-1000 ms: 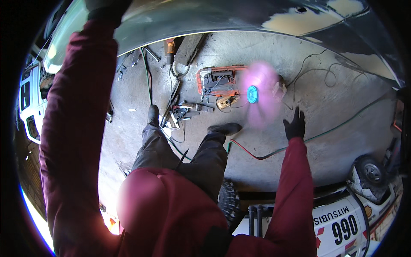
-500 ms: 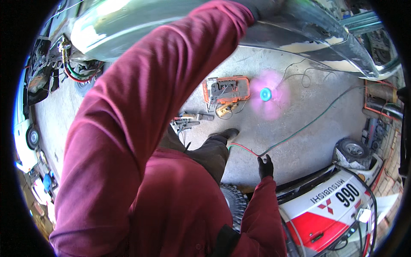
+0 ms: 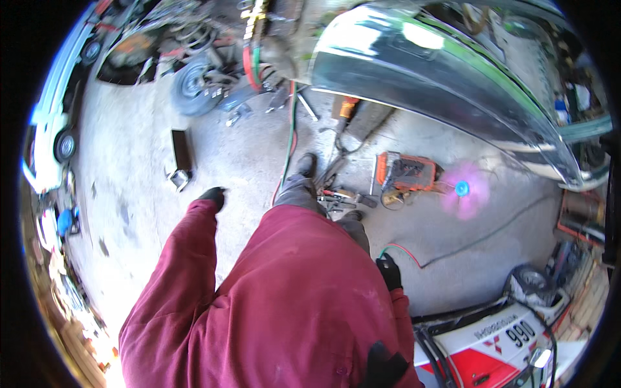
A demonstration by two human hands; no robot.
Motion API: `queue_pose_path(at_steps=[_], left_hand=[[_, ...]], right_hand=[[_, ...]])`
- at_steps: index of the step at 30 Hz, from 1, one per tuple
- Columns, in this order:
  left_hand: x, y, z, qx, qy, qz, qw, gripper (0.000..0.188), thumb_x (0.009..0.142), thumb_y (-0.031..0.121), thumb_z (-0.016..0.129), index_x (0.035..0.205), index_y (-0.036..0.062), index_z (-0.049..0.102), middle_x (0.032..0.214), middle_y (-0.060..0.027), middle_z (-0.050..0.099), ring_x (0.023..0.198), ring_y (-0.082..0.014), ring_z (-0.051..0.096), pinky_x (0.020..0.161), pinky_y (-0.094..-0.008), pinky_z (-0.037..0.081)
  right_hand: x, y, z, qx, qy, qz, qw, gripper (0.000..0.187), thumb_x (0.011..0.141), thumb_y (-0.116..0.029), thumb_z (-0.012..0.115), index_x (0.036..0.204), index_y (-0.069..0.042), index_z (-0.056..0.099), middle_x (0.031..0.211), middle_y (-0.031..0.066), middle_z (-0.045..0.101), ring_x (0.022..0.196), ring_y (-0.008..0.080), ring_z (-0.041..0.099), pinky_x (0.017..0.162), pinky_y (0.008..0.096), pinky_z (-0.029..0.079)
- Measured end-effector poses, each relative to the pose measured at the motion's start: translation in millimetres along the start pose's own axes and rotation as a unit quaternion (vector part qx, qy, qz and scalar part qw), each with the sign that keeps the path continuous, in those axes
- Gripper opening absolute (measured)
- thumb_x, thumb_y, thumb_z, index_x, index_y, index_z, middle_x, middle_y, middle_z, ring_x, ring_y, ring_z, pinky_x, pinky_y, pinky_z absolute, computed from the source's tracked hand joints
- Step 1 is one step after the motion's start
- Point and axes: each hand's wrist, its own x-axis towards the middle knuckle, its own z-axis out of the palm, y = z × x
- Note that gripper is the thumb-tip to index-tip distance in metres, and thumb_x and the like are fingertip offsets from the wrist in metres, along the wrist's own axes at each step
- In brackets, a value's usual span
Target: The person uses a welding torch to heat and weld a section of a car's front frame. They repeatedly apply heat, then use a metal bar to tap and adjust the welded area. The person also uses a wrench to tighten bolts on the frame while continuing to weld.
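Note:
My left hand, in a black glove, hangs away from my body over the concrete floor, its fingers stretched out and holding nothing I can see. Closest to it on the floor is a dark open box-like piece with a small metal part at its near end. My right hand, also black-gloved, hangs low beside my right leg. Its fingertips overlap a red and green hose in the picture. Its fingers are partly hidden, and I cannot tell whether it touches the hose.
A dark car body panel spans the upper right. An orange tool case stands by a spinning pink fan. Hand tools lie near my feet. Hoses cross the floor. A white and red vehicle stands lower right, wheels upper left.
My left arm has come down from the car panel to my left side. The view has swung left, showing more floor. My right hand has moved closer to my leg.

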Motion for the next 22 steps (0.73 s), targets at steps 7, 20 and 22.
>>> queue_pose_path(at_steps=[7,20,22], left_hand=[[-135.2,-143.5,64.2,-0.491,0.316,-0.173,0.793,0.015,0.102,0.025,0.075,0.107,0.0111,0.078,0.073,-0.0023,0.064,0.063,-0.0154,0.062,0.053,-0.0328,0.050],[-233.1,-69.2,-205.6,-0.660,0.436,0.205,0.577,0.045,0.119,0.042,0.052,0.128,0.0012,0.068,0.090,0.0007,0.055,0.082,-0.0123,0.059,0.100,-0.0517,0.060],[-267.6,-100.3,-297.0,-0.669,0.417,0.322,0.524,0.053,0.120,0.048,0.046,0.131,0.0013,0.067,0.099,-0.0006,0.062,0.092,-0.0176,0.067,0.113,-0.0603,0.053]], right_hand=[[83.9,51.6,-89.5,-0.380,-0.003,-0.254,0.889,0.028,0.104,-0.012,0.065,0.128,-0.006,0.077,0.112,0.0241,0.077,0.103,0.0388,0.076,0.097,0.0504,0.060],[77.5,-31.4,-43.4,-0.474,-0.253,-0.343,0.770,0.013,0.095,-0.016,0.067,0.102,-0.008,0.074,0.102,0.0182,0.077,0.095,0.0406,0.076,0.078,0.0514,0.061],[88.6,-54.8,-26.2,-0.457,-0.278,-0.328,0.778,0.013,0.095,-0.016,0.067,0.101,-0.008,0.074,0.102,0.0184,0.077,0.095,0.0406,0.076,0.078,0.0516,0.061]])
